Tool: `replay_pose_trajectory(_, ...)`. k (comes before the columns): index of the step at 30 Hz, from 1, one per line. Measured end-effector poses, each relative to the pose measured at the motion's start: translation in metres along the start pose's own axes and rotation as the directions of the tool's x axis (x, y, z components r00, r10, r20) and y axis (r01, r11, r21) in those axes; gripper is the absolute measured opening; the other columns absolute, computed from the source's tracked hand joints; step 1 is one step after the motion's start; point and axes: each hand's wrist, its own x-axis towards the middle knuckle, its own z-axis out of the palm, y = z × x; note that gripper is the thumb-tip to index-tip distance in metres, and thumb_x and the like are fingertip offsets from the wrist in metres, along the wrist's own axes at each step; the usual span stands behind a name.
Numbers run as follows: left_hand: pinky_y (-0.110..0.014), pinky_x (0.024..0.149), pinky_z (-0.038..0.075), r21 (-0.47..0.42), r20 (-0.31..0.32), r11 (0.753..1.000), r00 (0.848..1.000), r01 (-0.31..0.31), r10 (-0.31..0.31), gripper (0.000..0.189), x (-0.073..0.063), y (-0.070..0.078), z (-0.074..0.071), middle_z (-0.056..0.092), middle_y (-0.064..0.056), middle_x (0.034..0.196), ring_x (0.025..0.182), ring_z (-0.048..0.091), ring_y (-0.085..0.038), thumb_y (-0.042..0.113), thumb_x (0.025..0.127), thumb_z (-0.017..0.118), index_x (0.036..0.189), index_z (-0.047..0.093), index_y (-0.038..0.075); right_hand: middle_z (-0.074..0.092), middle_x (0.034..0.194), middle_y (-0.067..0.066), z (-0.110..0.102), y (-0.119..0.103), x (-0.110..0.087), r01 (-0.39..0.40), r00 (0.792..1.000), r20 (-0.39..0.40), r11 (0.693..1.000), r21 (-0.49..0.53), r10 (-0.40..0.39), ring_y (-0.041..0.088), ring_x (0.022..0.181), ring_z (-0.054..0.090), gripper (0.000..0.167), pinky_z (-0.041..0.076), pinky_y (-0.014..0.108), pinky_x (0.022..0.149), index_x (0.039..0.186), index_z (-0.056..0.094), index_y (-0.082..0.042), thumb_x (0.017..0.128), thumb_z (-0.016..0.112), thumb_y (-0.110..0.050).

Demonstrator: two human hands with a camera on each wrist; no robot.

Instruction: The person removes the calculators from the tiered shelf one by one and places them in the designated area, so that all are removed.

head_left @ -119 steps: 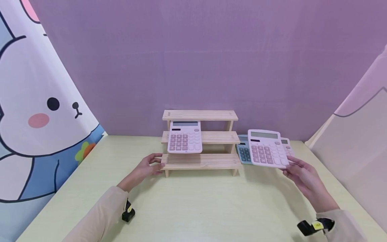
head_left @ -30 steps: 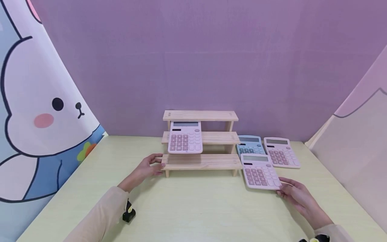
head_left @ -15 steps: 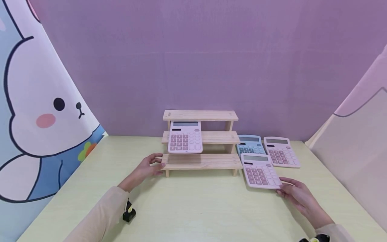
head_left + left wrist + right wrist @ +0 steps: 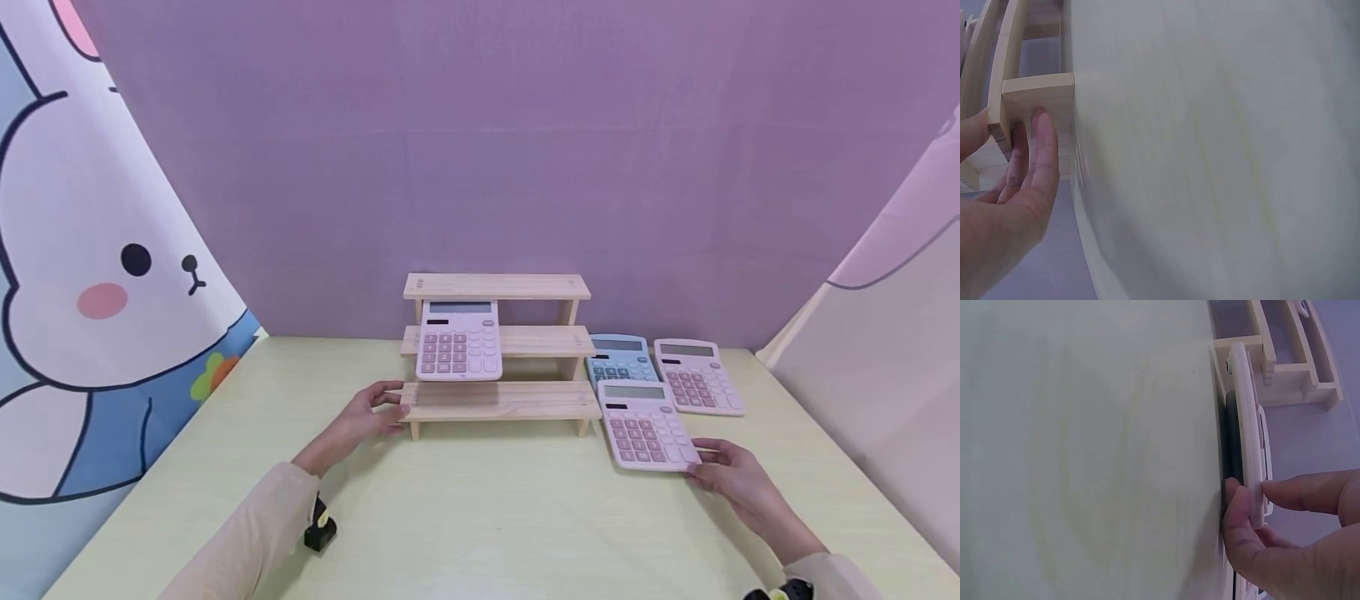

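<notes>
Lowered since four seconds ago, the pink desktop calculator [image 4: 647, 427] is nearer the front of the pale table [image 4: 487, 521], just right of the three-tier wooden stand [image 4: 517, 402]. I see a second pink calculator [image 4: 459, 340] tilted at the stand's left, a third [image 4: 699, 379] behind the held one, and a blue calculator [image 4: 621, 345] partly covered by it. Left hand [image 4: 366, 418] pinches the lowest board's end; right hand [image 4: 742, 485] pinches the calculator's near right corner, thumb and fingers parted only by its thickness.
</notes>
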Motion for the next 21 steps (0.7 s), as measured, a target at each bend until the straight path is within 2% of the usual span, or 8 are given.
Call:
replay_pose_trajectory(4,-0.040,0.088,0.054,-0.003,0.003,1.000,1.000,-0.002,0.002,0.058,-0.0011,0.0013,0.0004,0.044,-0.024,0.125,0.092,0.062,-0.018,0.011,0.088,0.059,0.137,0.030,0.000,0.052,0.107,0.022,0.0000,0.0000,0.0021,-0.004,1.000,-0.020,0.998,-0.067,0.003,0.005,0.077,0.061,0.056,0.056,0.022,0.071,0.129,0.023,0.020,0.084,0.052,0.006)
replay_pose_trajectory(8,-0.040,0.088,0.053,-0.009,0.002,1.000,1.000,0.002,-0.002,0.058,-0.0013,0.0025,0.0008,0.045,-0.023,0.125,0.092,0.062,-0.018,0.011,0.088,0.059,0.137,0.030,0.001,0.047,0.112,0.026,-0.0008,-0.0001,0.0032,-0.006,0.999,-0.035,0.990,-0.144,0.001,0.005,0.075,0.060,0.053,0.055,0.021,0.063,0.128,0.028,0.019,0.084,0.053,0.004)
replay_pose_trajectory(14,-0.040,0.087,0.054,-0.008,0.001,1.000,1.000,0.000,0.000,0.058,-0.0003,0.0023,0.0009,0.045,-0.024,0.125,0.092,0.061,-0.017,0.011,0.088,0.060,0.137,0.031,0.000,0.050,0.109,0.025,-0.0017,-0.0016,0.0018,0.007,1.000,-0.025,0.976,-0.218,-0.013,0.005,0.072,0.060,0.052,0.052,0.022,0.057,0.126,0.031,0.018,0.082,0.054,0.002)
replay_pose_trajectory(21,-0.037,0.086,0.055,0.002,0.013,1.000,1.000,-0.011,0.011,0.059,0.0000,0.0004,-0.0007,0.043,-0.025,0.126,0.092,0.061,-0.016,0.013,0.089,0.059,0.137,0.029,-0.002,0.052,0.106,0.023,-0.0040,-0.0037,0.0025,0.005,1.000,-0.013,0.966,-0.259,-0.009,0.005,0.070,0.060,0.050,0.050,0.022,0.055,0.125,0.032,0.018,0.084,0.054,0.001)
